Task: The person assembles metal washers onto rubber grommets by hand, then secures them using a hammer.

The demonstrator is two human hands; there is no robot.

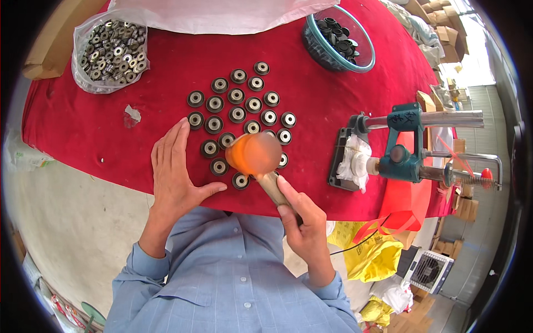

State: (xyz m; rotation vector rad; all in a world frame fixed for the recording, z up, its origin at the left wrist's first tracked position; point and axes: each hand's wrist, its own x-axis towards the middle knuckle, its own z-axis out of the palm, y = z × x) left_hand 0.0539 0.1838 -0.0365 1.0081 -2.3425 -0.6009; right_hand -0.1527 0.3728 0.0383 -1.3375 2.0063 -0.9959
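Observation:
My right hand (304,225) is closed around the wooden handle of a mallet (254,154). The mallet's orange head, smeared by motion, hangs over the lower part of a group of black round wheels (237,115), each with a metal bearing at its centre. Some of the wheels are hidden beneath the head. My left hand (173,176) rests at the left side of the group with its fingers stretched out and thumb apart, holding nothing. Its thumb points toward the nearest wheels.
A clear plastic bag of metal bearings (111,83) lies far left on the red cloth (161,133). A teal bowl (363,67) holding black parts stands far right. Nearer on the right is a green hand press (401,147). White sheeting (216,18) covers the far edge.

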